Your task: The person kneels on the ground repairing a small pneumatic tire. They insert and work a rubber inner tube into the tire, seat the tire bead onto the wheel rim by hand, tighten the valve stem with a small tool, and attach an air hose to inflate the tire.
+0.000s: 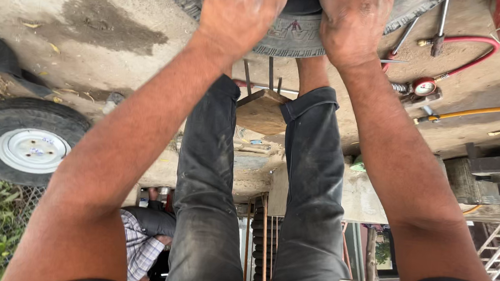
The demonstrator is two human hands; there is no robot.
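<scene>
The view is tipped over, with the ground at the top. My left hand (242,9) and my right hand (354,24) both press down on a dark tyre (293,40) lying on the concrete ground, fingers curled over its inner edge. The fingertips are hidden inside the tyre. My two legs in black trousers (209,203) stand just behind the tyre, between my outstretched arms. Only part of the tyre shows at the frame's top edge.
A wheel with a white rim (24,143) lies at the left. A red hose with a pressure gauge (425,87), a yellow hose (484,111) and hand tools (440,24) lie to the right. A wooden block (261,111) sits between my legs. Another person in a checked shirt (140,245) is behind.
</scene>
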